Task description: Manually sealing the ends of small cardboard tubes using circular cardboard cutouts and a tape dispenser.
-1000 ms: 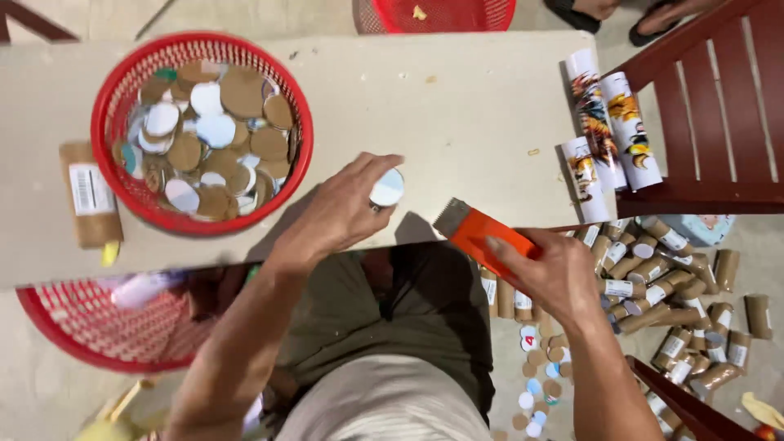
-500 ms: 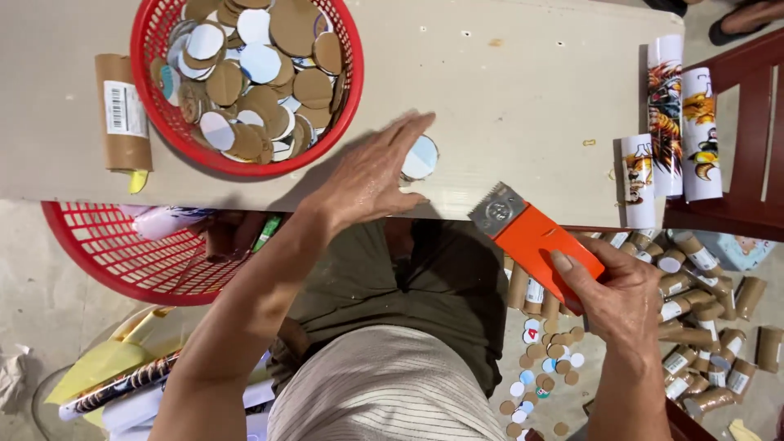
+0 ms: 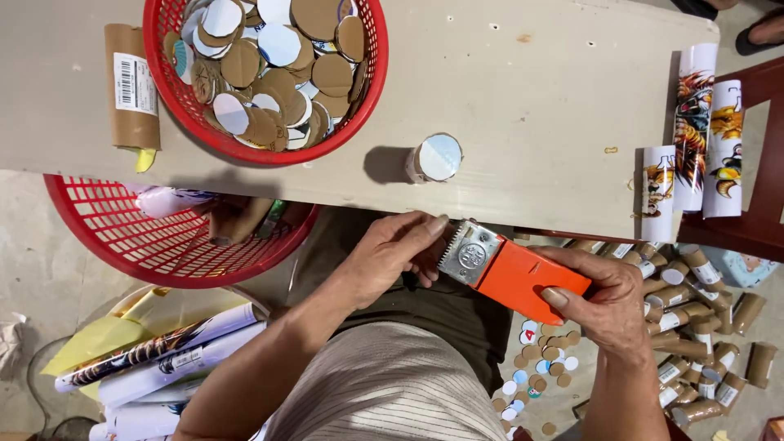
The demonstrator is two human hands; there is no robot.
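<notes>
Right hand (image 3: 608,306): closed round orange body of tape dispenser (image 3: 510,272), thumb on top, fingers wrapped under; dispenser held tilted, metal toothed head pointing up-left, just below the table edge.

Left hand (image 3: 392,253): fingertips pinched at the dispenser's toothed metal end, thumb alongside; what's between thumb and finger too small to tell. Both hands over the lap, in front of grey shorts and striped shirt.

Short capped tube (image 3: 434,158): upright on beige table (image 3: 531,90), white round cap on top, apart from both hands, just above them near the table edge.

Red basket (image 3: 369,77): on table, upper left, filled w/ round card discs (image 3: 269,73), brown and white sides mixed.

Brown card roll (image 3: 132,86): left of basket, lying flat, white label on it.

Printed tubes (image 3: 702,139): three, right end of table, tiger-like picture wraps.

Second red basket (image 3: 139,237): below table edge, left.

Floor, right: heap of small brown tubes (image 3: 694,302), loose discs beside it. Floor, lower left: long printed rolls (image 3: 163,359).
</notes>
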